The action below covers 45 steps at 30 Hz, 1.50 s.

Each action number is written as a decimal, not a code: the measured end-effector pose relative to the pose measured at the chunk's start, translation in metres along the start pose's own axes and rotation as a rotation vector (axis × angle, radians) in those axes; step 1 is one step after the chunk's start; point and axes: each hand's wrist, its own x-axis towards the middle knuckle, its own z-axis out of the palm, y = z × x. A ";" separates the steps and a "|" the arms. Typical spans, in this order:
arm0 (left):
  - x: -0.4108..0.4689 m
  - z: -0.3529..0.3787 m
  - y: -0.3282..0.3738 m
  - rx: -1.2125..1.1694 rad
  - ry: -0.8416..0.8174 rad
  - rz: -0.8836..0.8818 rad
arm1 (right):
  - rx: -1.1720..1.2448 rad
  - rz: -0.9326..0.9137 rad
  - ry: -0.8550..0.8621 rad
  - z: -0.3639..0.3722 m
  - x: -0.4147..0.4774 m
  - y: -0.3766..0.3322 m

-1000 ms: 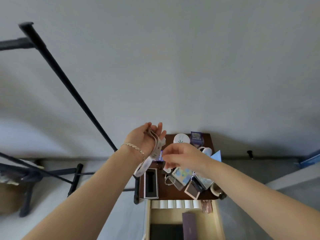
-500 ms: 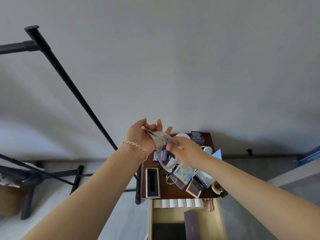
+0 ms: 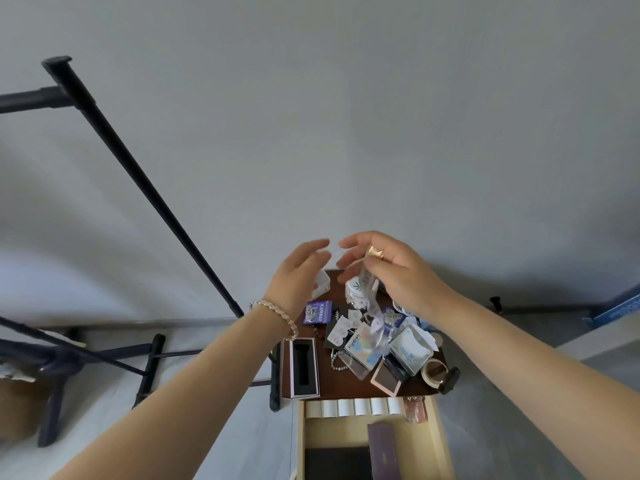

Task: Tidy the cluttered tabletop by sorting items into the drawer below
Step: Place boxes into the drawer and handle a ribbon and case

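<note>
Head view: left hand (image 3: 299, 275), fingers (image 3: 315, 247) spread, has released the strip (image 3: 366, 289); right hand (image 3: 398, 271) pinches it, likely for the 6 o'clock drawer (image 3: 300, 445).

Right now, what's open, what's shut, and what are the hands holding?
left hand: open, fingers straight, holding nothing.
right hand: pinches the strap, raised above the tabletop.
strap: hangs loose below the fingers, blurred.
drawer: pulled open, boxes inside.
long box: open, black slot empty.
tabletop: cluttered with small items.
</note>
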 end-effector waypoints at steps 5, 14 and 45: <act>-0.005 0.012 0.012 0.017 -0.197 0.122 | -0.023 0.025 -0.094 0.003 -0.010 -0.002; -0.006 0.038 0.017 0.331 -0.063 0.393 | 0.078 0.203 -0.021 -0.014 -0.028 0.004; -0.015 0.034 0.011 0.275 0.088 0.332 | 0.026 0.123 0.063 -0.020 -0.037 -0.010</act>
